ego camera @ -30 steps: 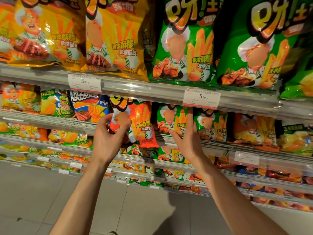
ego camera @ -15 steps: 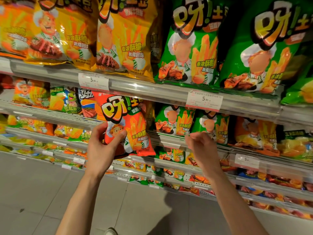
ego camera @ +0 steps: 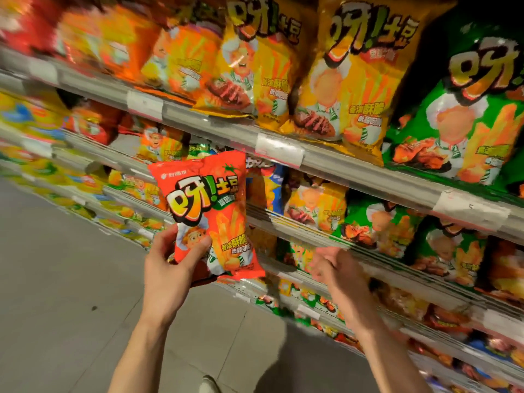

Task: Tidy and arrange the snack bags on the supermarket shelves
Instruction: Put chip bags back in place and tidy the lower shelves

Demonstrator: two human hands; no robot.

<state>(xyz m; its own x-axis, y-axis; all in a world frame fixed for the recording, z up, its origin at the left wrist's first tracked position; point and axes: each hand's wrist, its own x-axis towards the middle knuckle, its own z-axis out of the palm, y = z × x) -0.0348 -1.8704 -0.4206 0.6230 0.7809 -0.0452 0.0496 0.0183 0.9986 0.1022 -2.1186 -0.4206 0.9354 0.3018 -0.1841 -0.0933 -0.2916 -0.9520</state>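
Your left hand point(ego camera: 167, 268) grips a red snack bag point(ego camera: 211, 214) by its bottom left corner. Your thumb lies on the front, right on the little cook pic, & the other fingers curl round the back. The bag stands nearly upright, tipped a bit to the left, w/ its front facing you. It's out in the air in front of the shelves, not on any shelf. Its top edge comes up near the price tag point(ego camera: 279, 150) on the upper shelf rail point(ego camera: 368, 177).

Your right hand point(ego camera: 337, 268) is just right of the bag, not touching it. It holds nothing. The fingers hang loose & a bit curled, but it's blurry, so the fingertips are hard to see. It floats in front of the middle shelf rail point(ego camera: 397, 259).

Top shelf: big yellow bags point(ego camera: 354, 80) in the middle, a big green bag point(ego camera: 467, 123) at right, & orange bags point(ego camera: 181, 61) at left, very blurry. Middle shelf, behind & right of your red bag: a small yellow bag point(ego camera: 317, 205), then small green bags point(ego camera: 380, 225). More small bags sit on the lower shelves, too blurry to tell apart.

Gray floor tiles point(ego camera: 62, 279) fill the left side. A bit of your shoe point(ego camera: 208, 384) shows at the bottom.
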